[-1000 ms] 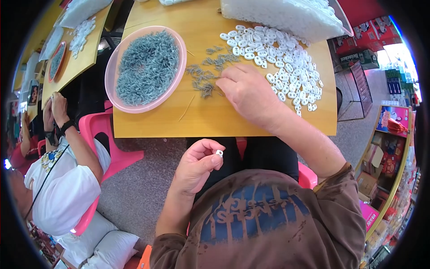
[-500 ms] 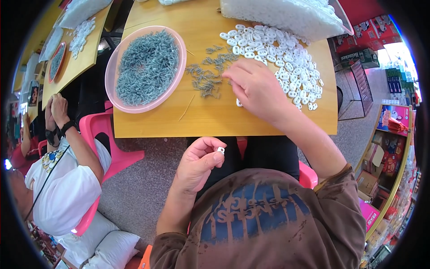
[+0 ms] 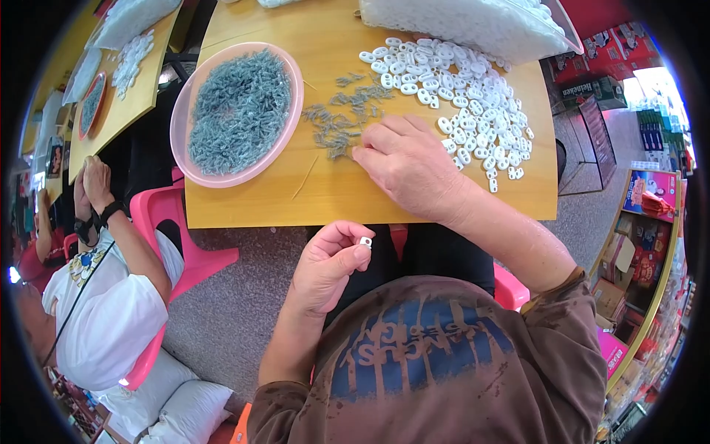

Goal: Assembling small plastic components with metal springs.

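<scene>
My left hand (image 3: 325, 266), held in front of the table edge, pinches a small white plastic piece with a hole (image 3: 366, 242) between thumb and fingers. Over the table, my right hand (image 3: 414, 166) has its fingers drawn together at the near right side of a loose scatter of small grey, screw-like pieces (image 3: 333, 126). Whatever lies between those fingertips is hidden. Many white oval two-holed pieces (image 3: 481, 122) spread out beyond and to the right of this hand. On the left, a pink bowl (image 3: 299, 89) is filled with the same grey pieces.
A clear plastic bin (image 3: 458, 33) of white pieces stands at the back right of the wooden table (image 3: 259, 207). A thin stick (image 3: 305, 177) lies near the bowl. To the left, a person in white (image 3: 111, 325) sits on a pink chair (image 3: 200, 251). Stocked shelves (image 3: 629, 274) are at right.
My right hand has come nearer to me and slightly left, off the white pieces' edge to the grey scatter's near side. My left hand keeps its white piece almost in place.
</scene>
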